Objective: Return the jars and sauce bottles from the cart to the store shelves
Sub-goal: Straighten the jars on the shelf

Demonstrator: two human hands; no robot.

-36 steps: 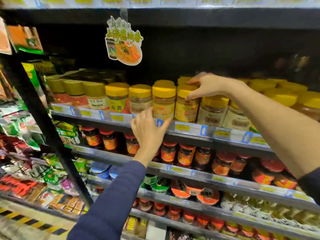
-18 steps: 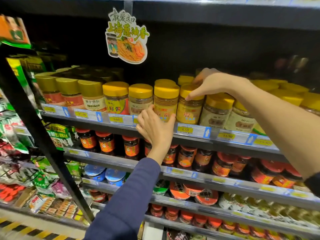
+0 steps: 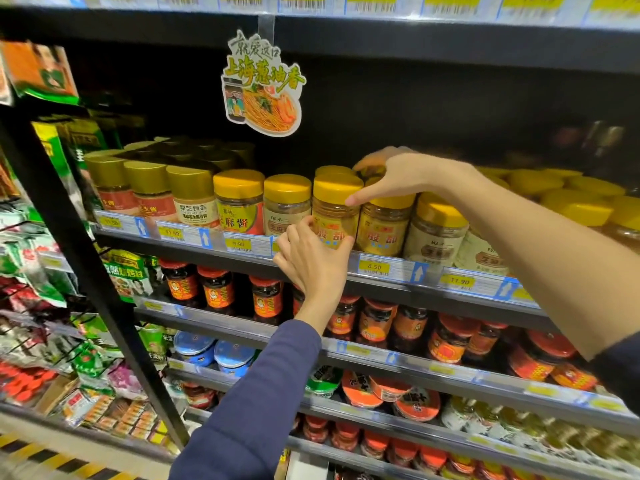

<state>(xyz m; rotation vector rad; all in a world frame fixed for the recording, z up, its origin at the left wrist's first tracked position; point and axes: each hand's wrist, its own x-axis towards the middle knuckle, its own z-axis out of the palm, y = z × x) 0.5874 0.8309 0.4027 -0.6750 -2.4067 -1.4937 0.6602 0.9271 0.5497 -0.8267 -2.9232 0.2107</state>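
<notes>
On shelf (image 3: pixel 214 238), L hand (image 3: pixel 311 258) grips round jar (image 3: pixel 334 211).

**Q:** Which jar is being handled?
**A:** The yellow-lidded jar (image 3: pixel 334 209) at the front edge of the upper shelf (image 3: pixel 450 299). The left hand (image 3: pixel 313 261) grips its lower body.
**Q:** And the right hand (image 3: pixel 391 178)?
**A:** Its forefinger touches the rim of that jar's lid, and the other fingers lie over the lids behind. Red-lidded jars (image 3: pixel 216 289) line the shelf below.
</notes>
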